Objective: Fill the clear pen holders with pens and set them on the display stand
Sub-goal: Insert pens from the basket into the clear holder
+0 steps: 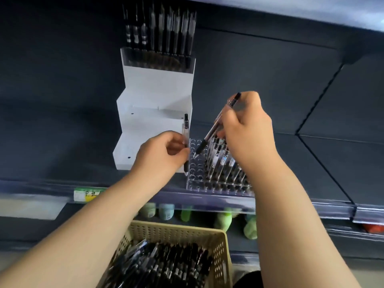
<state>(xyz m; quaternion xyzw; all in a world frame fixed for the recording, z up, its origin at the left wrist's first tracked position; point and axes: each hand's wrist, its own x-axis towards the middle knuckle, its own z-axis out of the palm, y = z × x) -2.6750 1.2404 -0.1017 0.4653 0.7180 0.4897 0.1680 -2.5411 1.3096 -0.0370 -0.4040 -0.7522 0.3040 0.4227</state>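
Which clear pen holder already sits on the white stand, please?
The full holder on the stand's top step; the part-filled one rests on the shelf.

1. Pen (208,135) in my right grip (247,129): clear, glossy plastic barrel, matt black sleeve.
2. Holder (197,187): clear, glossy, smooth plastic.
3. Stand (158,86): white, matt, smooth plastic.
4. Basket (225,256): beige perforated plastic, dull sheen.
5. Shelf (291,90): dark, matt, smooth; material I cannot tell.
6. Shelf's edge strip (291,201): clear, glossy plastic.

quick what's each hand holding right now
Left hand: holding an upright clear pen with black grip.
Right hand: holding a slanted clear pen with black grip.
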